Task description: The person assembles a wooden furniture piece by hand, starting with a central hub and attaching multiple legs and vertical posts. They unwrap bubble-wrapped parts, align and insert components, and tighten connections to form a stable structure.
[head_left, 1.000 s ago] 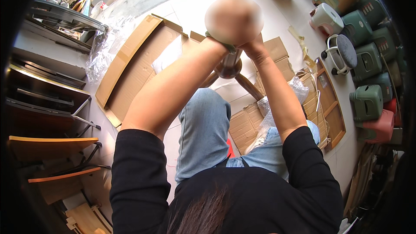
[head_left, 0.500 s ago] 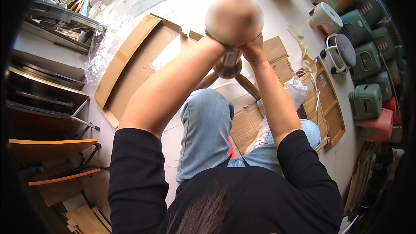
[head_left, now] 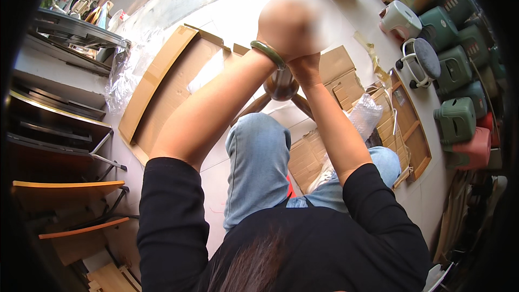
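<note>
My left hand (head_left: 281, 24) and my right hand (head_left: 306, 64) are close together at the top of a brown, shiny turned post (head_left: 282, 85). Splayed legs (head_left: 254, 109) spread from the post's lower end, like a pedestal stand. A round blur covers most of both hands, so their fingers and anything between them cannot be made out. A green bangle (head_left: 267, 53) circles my left wrist. Both arms reach forward over my bent knee (head_left: 257, 140), which is close to the stand.
An open cardboard box (head_left: 157, 84) lies to the left of the stand. Flattened cardboard (head_left: 308, 154), bubble wrap (head_left: 365, 113) and a wooden frame (head_left: 413, 130) lie to the right. Plastic stools (head_left: 455, 119) and a wheeled stool (head_left: 424, 59) line the right; folded tables (head_left: 67, 194) line the left.
Both hands have shifted slightly left. My left wrist has turned, and more of the green bangle shows. The stand appears nearly unmoved.
</note>
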Tool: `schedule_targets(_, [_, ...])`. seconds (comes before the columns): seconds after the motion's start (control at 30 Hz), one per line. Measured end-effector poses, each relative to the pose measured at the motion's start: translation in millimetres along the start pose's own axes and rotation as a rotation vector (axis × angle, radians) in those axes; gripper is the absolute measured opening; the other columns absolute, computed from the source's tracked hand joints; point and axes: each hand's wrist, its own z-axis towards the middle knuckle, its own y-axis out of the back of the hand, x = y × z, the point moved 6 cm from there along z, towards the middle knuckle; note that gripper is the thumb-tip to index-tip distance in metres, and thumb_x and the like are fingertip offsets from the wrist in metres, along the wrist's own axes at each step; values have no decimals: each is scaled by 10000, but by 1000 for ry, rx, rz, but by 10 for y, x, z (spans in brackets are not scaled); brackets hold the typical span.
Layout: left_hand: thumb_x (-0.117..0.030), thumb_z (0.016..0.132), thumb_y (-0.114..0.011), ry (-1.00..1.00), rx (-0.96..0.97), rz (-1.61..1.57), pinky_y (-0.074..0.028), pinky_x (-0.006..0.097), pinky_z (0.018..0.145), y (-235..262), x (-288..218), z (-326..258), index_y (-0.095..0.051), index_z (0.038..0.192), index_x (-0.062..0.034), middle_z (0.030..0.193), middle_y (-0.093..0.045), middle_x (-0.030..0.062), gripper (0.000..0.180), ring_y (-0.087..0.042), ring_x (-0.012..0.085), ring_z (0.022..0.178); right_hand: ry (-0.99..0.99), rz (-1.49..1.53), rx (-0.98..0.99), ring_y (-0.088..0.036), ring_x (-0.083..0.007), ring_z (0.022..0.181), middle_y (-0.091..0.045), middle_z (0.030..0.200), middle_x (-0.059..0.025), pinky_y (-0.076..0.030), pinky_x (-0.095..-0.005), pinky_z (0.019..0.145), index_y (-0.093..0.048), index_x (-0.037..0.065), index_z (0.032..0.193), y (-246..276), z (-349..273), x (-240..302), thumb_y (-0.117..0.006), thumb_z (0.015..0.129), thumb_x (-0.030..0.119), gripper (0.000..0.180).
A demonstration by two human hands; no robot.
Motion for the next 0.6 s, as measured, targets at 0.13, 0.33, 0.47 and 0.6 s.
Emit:
schedule_targets(0.13, [-342,709,-689,372,186,23,-509,444,617,-5,-1,-19,-651,752,-115,744,-618,99,235,-624,313,724,-158,213,224,-607,-180,1066,-648,1144,-65,-514,-315,891,-582,46,1202,55,100,9,-912,613,108,679])
schedule_targets(0.33, [-357,736,-686,709,213,22,-544,453,707,-14,-58,-115,-677,931,-135,888,-668,97,296,-663,328,812,-642,445,689,-599,-212,1103,-643,1148,-108,-541,-379,916,-575,-1,1216,143,343,-116,-869,591,36,692])
schedule_targets(0.47, [-319,647,-739,554,36,38,-539,444,693,49,-37,-81,-678,904,-134,861,-668,89,322,-653,321,769,-451,481,629,-615,-151,981,-663,1068,-59,-527,-322,834,-629,23,1133,54,363,-112,-889,604,146,602])
schedule_targets(0.6, [-320,620,-759,471,29,-5,-532,443,657,45,7,-88,-677,883,-125,832,-646,111,337,-635,329,731,-322,200,528,-643,-142,927,-701,1002,-77,-531,-311,808,-624,20,1087,-4,290,-148,-911,558,246,643])
